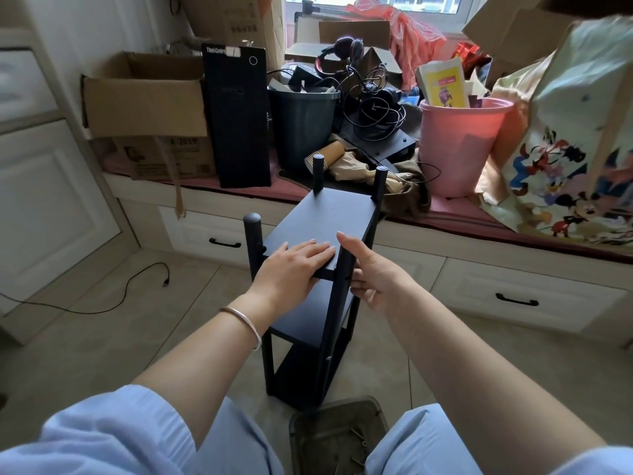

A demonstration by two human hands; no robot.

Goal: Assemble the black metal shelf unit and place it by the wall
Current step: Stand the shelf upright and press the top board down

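The black metal shelf unit (322,221) stands upright on the tiled floor in front of me, with three boards between four round posts. My left hand (291,269) lies flat on the near end of the top board, fingers straight. My right hand (373,272) is at the near right post (342,286), fingers loosely bent at the post just under the top board; whether it grips anything small there is hidden. The near left post (252,241) rises above the top board.
A small tray (339,437) holding screws sits on the floor between my knees. Behind the shelf runs a window bench with drawers, piled with a cardboard box (144,97), black computer tower (238,114), dark bin (301,128), pink bucket (459,145) and bags. A cable (130,286) lies at left.
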